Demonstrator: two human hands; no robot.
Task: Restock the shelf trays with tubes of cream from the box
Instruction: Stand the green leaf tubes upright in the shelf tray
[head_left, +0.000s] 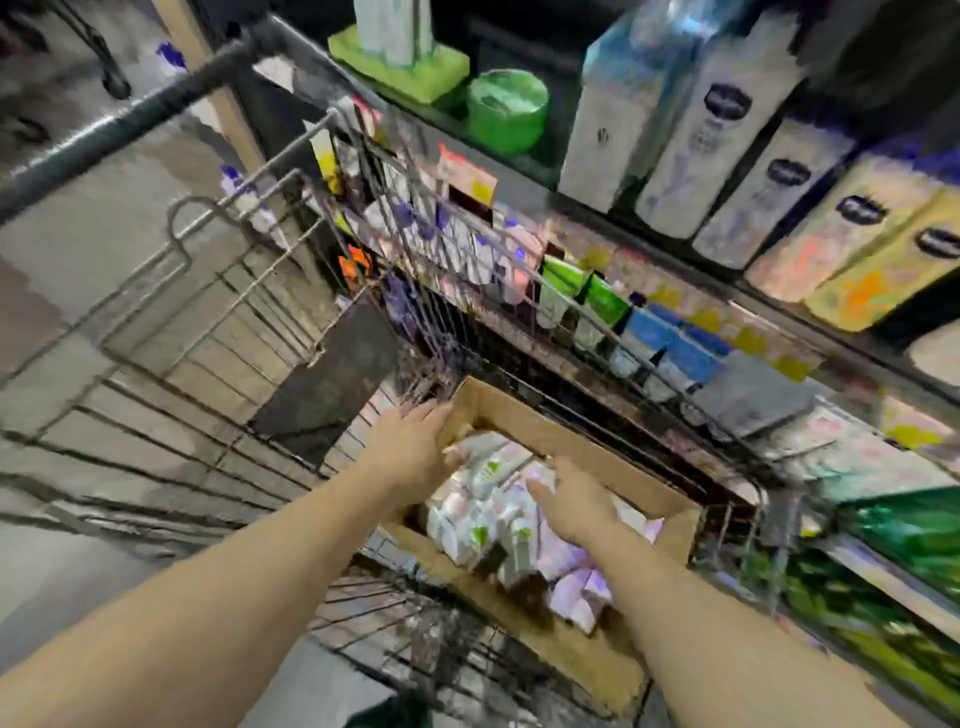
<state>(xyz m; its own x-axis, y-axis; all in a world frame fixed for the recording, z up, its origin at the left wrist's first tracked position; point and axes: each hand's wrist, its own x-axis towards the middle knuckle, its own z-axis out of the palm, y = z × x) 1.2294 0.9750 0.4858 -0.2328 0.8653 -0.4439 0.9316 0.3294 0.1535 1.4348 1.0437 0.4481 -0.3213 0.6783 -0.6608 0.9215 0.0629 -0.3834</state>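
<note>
Both hands, the left hand (410, 452) and right hand (574, 506), reach spread and empty into the cardboard box (519, 415) in the cart (156, 415), onto the loose tubes of cream (483, 519); best gather several aligned before lifting toward the shelf trays (597, 332).

place: shop | stocked shelves (727, 171) (toiletries) | wire cart (218, 322)

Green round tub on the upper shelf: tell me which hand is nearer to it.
Left. The left hand is at the box's far-left corner, below the green tub; the right hand is lower, on the tubes.
</note>
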